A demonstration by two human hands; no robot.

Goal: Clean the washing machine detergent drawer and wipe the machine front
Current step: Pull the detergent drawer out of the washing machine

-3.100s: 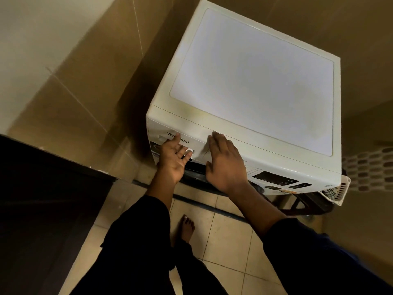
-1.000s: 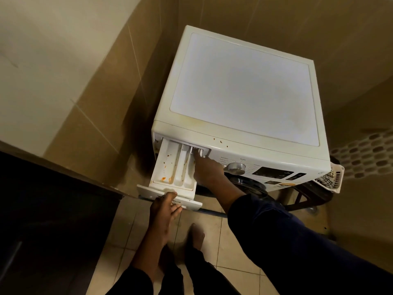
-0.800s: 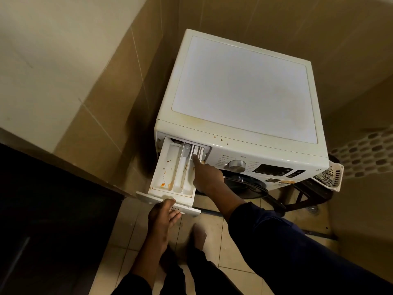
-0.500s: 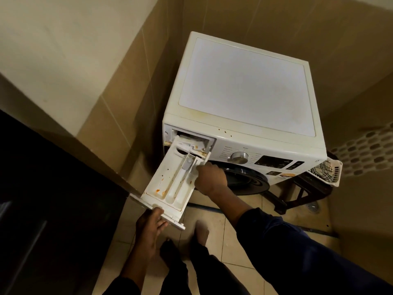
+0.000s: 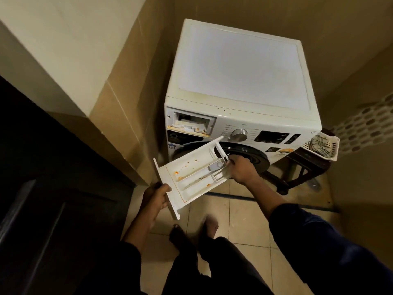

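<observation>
Nearest the camera, bare feet [image 5: 209, 223] are planted on the tiled floor [image 5: 240, 218]. Just beyond them the detergent drawer [image 5: 191, 173] is held in mid-air, fully out of the machine and clear of it, tilted with its front panel down towards the left. The left grip [image 5: 156, 196] is curled round that front panel. The right grip [image 5: 242, 170] is closed on the back end by the small insert compartments, though exactly which part is pinched can't quite be made out in this dim light.

Orange gunk is spotted across the compartments, so nothing looks cleaned yet. Behind, the empty drawer slot [image 5: 191, 124] gapes at the top left of the washing machine [image 5: 240, 67] front, with orange residue along its lower edge too. A few specks are dotted on the front lip above the dial [image 5: 239, 134]. No cloth, brush or water is to be seen.

So roughly: removal done, everything else left. The drawer is to be scrubbed and rinsed, the slot cleaned out, the drawer refitted, and the control panel and door [image 5: 251, 153] wiped. Far right, a white basket [image 5: 323, 146] is parked on a dark stand [image 5: 306, 162].
</observation>
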